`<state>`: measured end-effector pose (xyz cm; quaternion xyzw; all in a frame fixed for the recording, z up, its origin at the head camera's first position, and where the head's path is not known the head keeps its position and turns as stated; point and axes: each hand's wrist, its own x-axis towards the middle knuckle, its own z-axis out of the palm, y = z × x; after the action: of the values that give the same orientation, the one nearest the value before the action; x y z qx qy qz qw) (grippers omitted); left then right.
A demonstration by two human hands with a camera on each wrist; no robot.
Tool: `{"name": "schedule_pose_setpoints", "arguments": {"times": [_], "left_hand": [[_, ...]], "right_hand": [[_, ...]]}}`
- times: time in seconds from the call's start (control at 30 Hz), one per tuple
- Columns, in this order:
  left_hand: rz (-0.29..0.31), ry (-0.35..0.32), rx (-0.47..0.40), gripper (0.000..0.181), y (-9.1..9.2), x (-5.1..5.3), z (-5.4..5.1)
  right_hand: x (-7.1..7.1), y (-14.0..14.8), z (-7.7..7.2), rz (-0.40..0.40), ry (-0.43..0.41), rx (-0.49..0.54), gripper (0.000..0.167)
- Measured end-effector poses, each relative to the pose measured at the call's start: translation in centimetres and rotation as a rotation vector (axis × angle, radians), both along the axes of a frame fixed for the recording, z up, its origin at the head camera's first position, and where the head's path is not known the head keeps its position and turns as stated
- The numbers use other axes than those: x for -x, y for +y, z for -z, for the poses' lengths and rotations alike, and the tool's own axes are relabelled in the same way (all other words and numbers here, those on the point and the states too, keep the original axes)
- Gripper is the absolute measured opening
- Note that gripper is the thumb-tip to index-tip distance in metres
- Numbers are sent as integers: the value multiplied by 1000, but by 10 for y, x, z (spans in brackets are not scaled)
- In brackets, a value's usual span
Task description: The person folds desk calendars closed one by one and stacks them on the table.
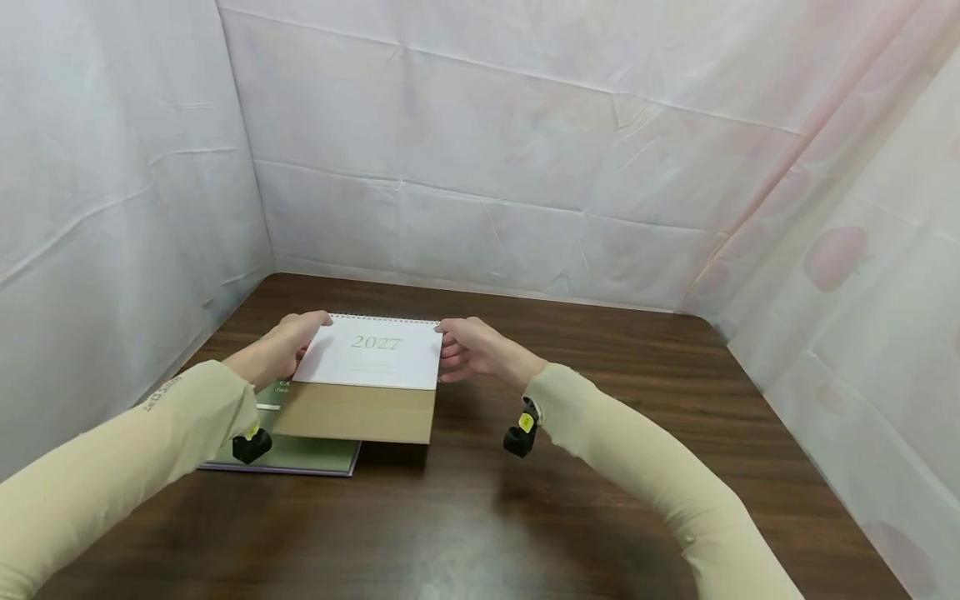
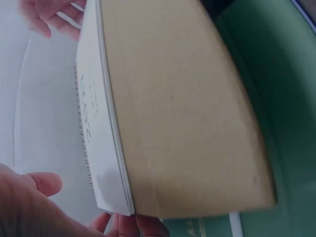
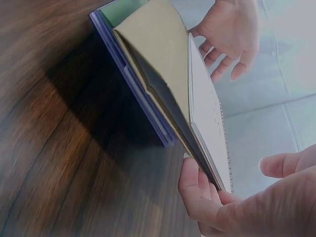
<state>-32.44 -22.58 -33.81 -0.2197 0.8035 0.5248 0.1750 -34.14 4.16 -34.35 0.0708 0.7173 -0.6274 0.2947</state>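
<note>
A spiral-bound desk calendar (image 1: 382,367) with a white page marked 2027 and a brown cardboard stand (image 1: 360,412) is held tilted above the table. My left hand (image 1: 281,346) holds its left edge near the upper corner, fingers underneath, as the left wrist view shows. At the opposite edge, my right hand (image 1: 480,346) holds the calendar near the upper right corner, its fingers (image 3: 192,185) under the cardboard. Part of a green-covered book (image 1: 318,454) with purplish edges lies below the calendar, to the left; the calendar and left hand cover much of it.
Dark wood-grain tabletop (image 1: 600,400) extends around the book. Whitish hanging sheets (image 1: 487,125) enclose the table at the back and both sides. A small black device with a yellow mark (image 1: 520,437) hangs at the right wrist, another (image 1: 252,446) at the left.
</note>
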Motion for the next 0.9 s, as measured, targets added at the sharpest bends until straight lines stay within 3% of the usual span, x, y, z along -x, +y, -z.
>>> {"name": "schedule_pose_setpoints", "arguments": {"times": [0.33, 0.53, 0.9], "left_hand": [[-31, 48, 89, 59, -31, -5, 4], [-29, 51, 118, 76, -47, -8, 4], [-72, 35, 173, 77, -64, -12, 5]], "right_hand": [[-8, -33, -4, -28, 9, 43, 45], [-10, -50, -3, -42, -3, 67, 49], [-13, -70, 4, -56, -20, 102, 51]]}}
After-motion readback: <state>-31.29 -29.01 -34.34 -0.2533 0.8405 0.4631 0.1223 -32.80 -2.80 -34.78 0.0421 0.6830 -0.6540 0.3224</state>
